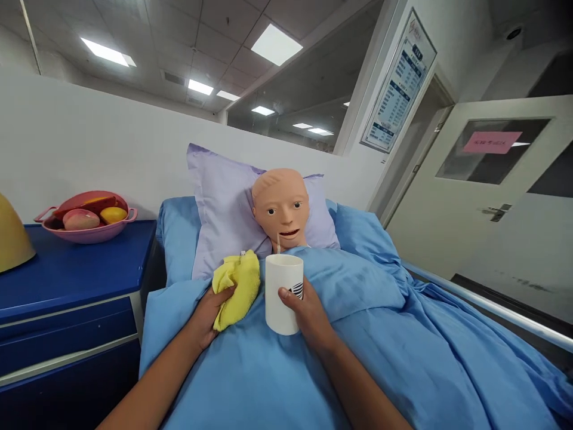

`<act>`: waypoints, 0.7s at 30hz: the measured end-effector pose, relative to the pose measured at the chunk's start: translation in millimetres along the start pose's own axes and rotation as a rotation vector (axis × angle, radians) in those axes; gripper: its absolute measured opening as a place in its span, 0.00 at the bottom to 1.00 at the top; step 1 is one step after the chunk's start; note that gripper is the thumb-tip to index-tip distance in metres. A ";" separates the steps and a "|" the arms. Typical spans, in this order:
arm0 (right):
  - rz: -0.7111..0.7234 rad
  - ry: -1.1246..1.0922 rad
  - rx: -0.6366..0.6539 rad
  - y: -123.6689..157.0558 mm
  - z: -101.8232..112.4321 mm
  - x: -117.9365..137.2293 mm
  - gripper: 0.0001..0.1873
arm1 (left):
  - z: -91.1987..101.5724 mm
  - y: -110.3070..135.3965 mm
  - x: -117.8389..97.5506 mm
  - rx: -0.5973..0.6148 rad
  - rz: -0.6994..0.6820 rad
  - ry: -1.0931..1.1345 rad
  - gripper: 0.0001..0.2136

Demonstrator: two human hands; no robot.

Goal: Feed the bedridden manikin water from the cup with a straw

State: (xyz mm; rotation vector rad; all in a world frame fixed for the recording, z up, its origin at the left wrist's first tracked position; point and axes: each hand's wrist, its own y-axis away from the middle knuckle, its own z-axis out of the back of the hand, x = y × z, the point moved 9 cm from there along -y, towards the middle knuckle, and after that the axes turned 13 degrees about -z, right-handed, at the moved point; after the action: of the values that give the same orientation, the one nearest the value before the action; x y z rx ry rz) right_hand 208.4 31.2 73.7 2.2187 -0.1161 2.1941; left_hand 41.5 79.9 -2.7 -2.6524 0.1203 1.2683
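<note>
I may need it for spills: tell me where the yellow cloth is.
The yellow cloth is left of centre in the head view, gripped by the left hand on the blue blanket, just left of the white cup.

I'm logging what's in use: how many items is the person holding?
2. A yellow cloth in the left hand, resting on the blue sheet; a white cup in the right hand, in front of the manikin. None appears hidden.

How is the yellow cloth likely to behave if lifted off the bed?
Probably floppy: the yellow cloth sits bunched in soft folds in the left hand. It looks light and should droop rather than hold its shape. Its fuzzy surface seems unlikely to slip from a grip.
</note>
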 end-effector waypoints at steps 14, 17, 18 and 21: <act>-0.092 -0.151 -0.008 -2.9 0.9 -7.3 0.26 | 8.9 -0.7 4.8 -0.027 0.013 -0.047 0.22; -0.092 -0.178 -0.030 -2.5 2.3 -7.3 0.25 | 7.5 -0.4 3.5 -0.024 0.005 -0.047 0.21; -0.097 -0.182 -0.034 -2.5 2.5 -7.5 0.25 | 7.3 -0.4 3.3 -0.026 0.003 -0.048 0.21; -0.112 -0.192 -0.028 -2.6 2.2 -7.4 0.24 | 8.6 -0.5 3.8 -0.039 0.003 -0.057 0.21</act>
State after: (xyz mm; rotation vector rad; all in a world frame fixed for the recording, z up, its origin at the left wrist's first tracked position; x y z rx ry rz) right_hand 210.6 33.9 66.4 2.3537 -0.0244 1.9097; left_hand 37.4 82.2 -10.8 -2.6467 0.0921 1.3593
